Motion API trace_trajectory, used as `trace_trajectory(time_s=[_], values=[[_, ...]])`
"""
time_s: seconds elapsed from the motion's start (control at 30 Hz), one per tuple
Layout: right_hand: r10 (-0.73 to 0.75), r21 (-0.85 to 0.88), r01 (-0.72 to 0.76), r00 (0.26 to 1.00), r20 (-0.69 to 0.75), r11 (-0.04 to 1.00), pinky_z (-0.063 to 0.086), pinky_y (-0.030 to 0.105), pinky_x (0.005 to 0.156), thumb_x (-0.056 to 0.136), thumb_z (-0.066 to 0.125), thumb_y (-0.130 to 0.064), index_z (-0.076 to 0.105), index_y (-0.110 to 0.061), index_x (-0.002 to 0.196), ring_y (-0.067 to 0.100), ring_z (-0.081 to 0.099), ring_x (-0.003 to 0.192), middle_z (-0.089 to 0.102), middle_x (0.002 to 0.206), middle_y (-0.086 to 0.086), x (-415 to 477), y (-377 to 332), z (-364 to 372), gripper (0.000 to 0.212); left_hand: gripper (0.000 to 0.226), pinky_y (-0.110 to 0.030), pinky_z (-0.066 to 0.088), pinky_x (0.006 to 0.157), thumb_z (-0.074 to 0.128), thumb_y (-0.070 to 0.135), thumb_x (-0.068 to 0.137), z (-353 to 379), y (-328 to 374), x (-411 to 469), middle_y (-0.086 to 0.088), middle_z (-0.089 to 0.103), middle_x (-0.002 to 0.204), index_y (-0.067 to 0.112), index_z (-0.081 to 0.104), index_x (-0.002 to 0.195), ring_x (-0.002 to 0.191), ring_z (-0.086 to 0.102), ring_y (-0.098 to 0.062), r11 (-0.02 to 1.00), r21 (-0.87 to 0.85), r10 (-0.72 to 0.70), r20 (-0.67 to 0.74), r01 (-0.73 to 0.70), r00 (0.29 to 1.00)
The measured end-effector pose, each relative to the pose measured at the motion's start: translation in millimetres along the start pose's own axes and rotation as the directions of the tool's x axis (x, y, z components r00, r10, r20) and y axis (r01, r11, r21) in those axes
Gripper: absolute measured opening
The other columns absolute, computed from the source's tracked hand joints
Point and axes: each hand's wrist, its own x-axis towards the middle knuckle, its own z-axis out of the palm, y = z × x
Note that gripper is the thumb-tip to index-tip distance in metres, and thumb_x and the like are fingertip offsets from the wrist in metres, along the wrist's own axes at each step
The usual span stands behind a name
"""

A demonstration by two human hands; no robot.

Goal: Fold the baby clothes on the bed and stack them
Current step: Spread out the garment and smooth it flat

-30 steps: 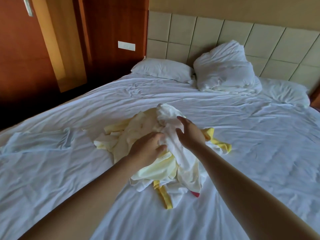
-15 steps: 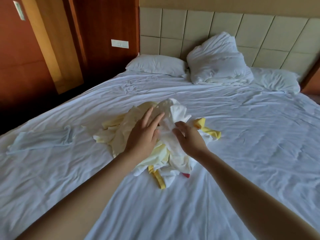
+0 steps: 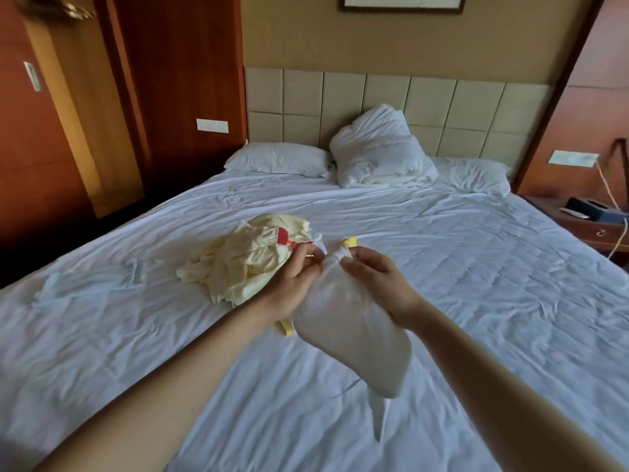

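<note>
**First piece up:** at centre frame, my left hand (image 3: 292, 277) and right hand (image 3: 377, 277) each pinch the top edge of a white baby garment (image 3: 350, 335) above the bed (image 3: 476, 301).

It hangs bunched toward the lower middle, with the yellow-and-cream pile of clothes (image 3: 252, 260) just to its upper left. To fold it well, I judge, I should slide both grips out to the corners, shake it open, lay it flat on bare sheet and smooth it first.

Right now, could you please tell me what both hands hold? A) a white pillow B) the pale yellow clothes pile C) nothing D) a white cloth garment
D: the left hand and the right hand both pinch the top of the white cloth garment, which hangs beside the pale yellow clothes pile.
</note>
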Motion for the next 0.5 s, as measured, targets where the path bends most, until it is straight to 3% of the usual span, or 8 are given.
trace_trajectory(time_s=[0.1, 0.2, 0.27, 0.33, 0.43, 0.5], values=[[0.034, 0.009, -0.034, 0.998, 0.056, 0.999, 0.049, 0.024, 0.062, 0.095, 0.056, -0.010, 0.070, -0.010, 0.087, 0.014, 0.061, 0.067, 0.067, 0.076, 0.006, -18.1, -13.5, -3.6, 0.016, 0.051, -0.024, 0.048, 0.080, 0.058, 0.006, 0.073, 7.6, 8.6, -15.2, -0.003, 0.062, 0.106, 0.023, 0.041, 0.118, 0.095, 0.060, -0.008, 0.998, -0.029, -0.048, 0.187, 0.054, 0.981], [0.034, 0.036, -0.035, 0.998, 0.047, 0.999, 0.050, 0.026, 0.062, 0.093, 0.058, -0.009, 0.072, -0.013, 0.078, 0.016, 0.061, 0.066, 0.066, 0.073, 0.008, -31.8, -20.5, -8.4, 0.020, 0.030, -0.018, 0.043, 0.071, 0.064, 0.024, 0.073, 11.8, 15.6, -26.6, 0.004, 0.059, 0.084, 0.016, 0.055, 0.100, 0.074, 0.056, 0.000, 0.993, 0.096, -0.077, 0.139, 0.064, 0.987], [0.000, 0.038, 0.000, 1.000, -0.003, 0.999, 0.049, 0.026, 0.061, 0.093, 0.061, -0.011, 0.070, -0.010, 0.080, 0.016, 0.059, 0.065, 0.064, 0.072, 0.008, -37.7, -24.3, -13.6, 0.016, 0.049, -0.017, 0.036, 0.061, 0.070, 0.042, 0.071, 8.8, 17.5, -30.9, -0.001, 0.050, 0.074, -0.002, 0.058, 0.088, 0.065, 0.046, -0.006, 0.986, 0.169, -0.029, 0.100, 0.012, 0.995], [-0.027, 0.008, 0.028, 0.997, -0.074, 1.000, 0.046, 0.027, 0.061, 0.091, 0.064, -0.014, 0.069, -0.010, 0.079, 0.019, 0.056, 0.068, 0.062, 0.074, 0.011, -41.1, -27.3, -19.8, 0.014, 0.066, -0.014, 0.034, 0.057, 0.075, 0.052, 0.070, 5.8, 19.8, -35.4, 0.000, 0.049, 0.071, -0.009, 0.059, 0.089, 0.062, 0.044, -0.005, 0.994, 0.111, -0.007, 0.093, -0.003, 0.996], [-0.015, -0.084, 0.001, 0.986, -0.167, 0.997, 0.046, 0.029, 0.065, 0.087, 0.070, -0.015, 0.070, -0.009, 0.079, 0.019, 0.056, 0.070, 0.062, 0.076, 0.009, -41.8, -28.0, -28.8, 0.010, 0.046, -0.012, 0.037, 0.054, 0.077, 0.044, 0.078, 7.5, 26.9, -38.9, 0.012, 0.057, 0.063, 0.001, 0.064, 0.091, 0.058, 0.050, 0.001, 0.990, 0.089, -0.117, 0.130, 0.106, 0.985], [0.017, -0.176, -0.054, 0.978, -0.206, 0.983, 0.047, 0.026, 0.063, 0.083, 0.075, -0.015, 0.069, -0.007, 0.084, 0.014, 0.057, 0.068, 0.063, 0.075, 0.005, -41.7, -25.0, -34.1, 0.010, 0.040, -0.013, 0.042, 0.061, 0.077, 0.043, 0.079, 11.4, 25.3, -40.6, 0.011, 0.066, 0.071, 0.007, 0.066, 0.093, 0.067, 0.059, 0.000, 0.980, 0.114, -0.182, 0.179, 0.164, 0.967]])
